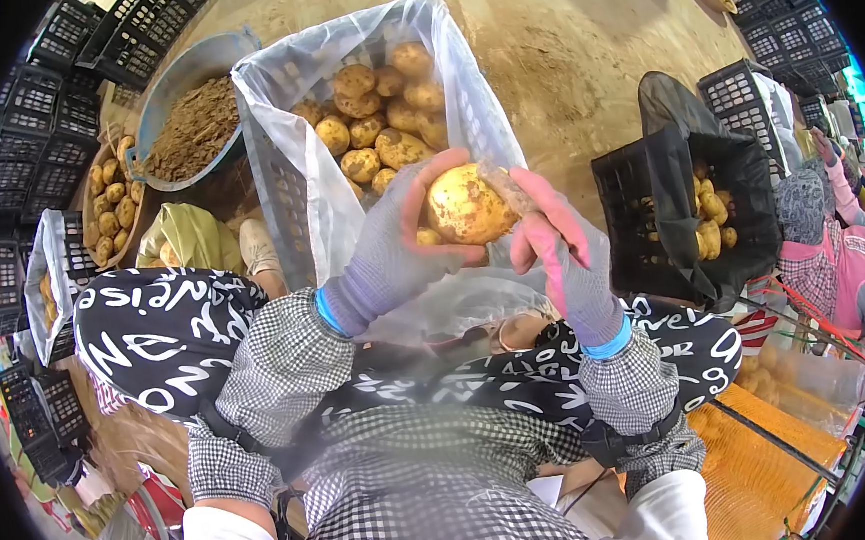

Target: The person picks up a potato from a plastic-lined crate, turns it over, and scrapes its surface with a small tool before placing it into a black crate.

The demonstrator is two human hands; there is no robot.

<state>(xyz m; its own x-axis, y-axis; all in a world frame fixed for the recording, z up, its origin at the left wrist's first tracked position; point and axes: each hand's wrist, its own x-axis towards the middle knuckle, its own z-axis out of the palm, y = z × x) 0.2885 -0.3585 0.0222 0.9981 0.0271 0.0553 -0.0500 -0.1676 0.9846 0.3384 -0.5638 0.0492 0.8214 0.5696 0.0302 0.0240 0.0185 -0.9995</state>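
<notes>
A large yellow potato [468, 205] with brown soil patches is between my hands, above the near side of a lined crate. My left hand [381, 244], in a grey glove, wraps its left side, with bare-looking pinkish fingertips above and below it. My right hand [566, 246], gloved alike, presses its fingers on the potato's right side, one of them caked with soil. The crate [282, 195] is lined with clear plastic [313, 68] and holds several soil-marked potatoes [382, 118].
A blue-rimmed tub [202, 55] of loose soil stands left of the crate, near a box of potatoes [112, 202]. On the right is a black-lined crate [638, 200] with potatoes. Stacked black crates [51, 116] line the left edge; a person in pink [832, 252] is far right.
</notes>
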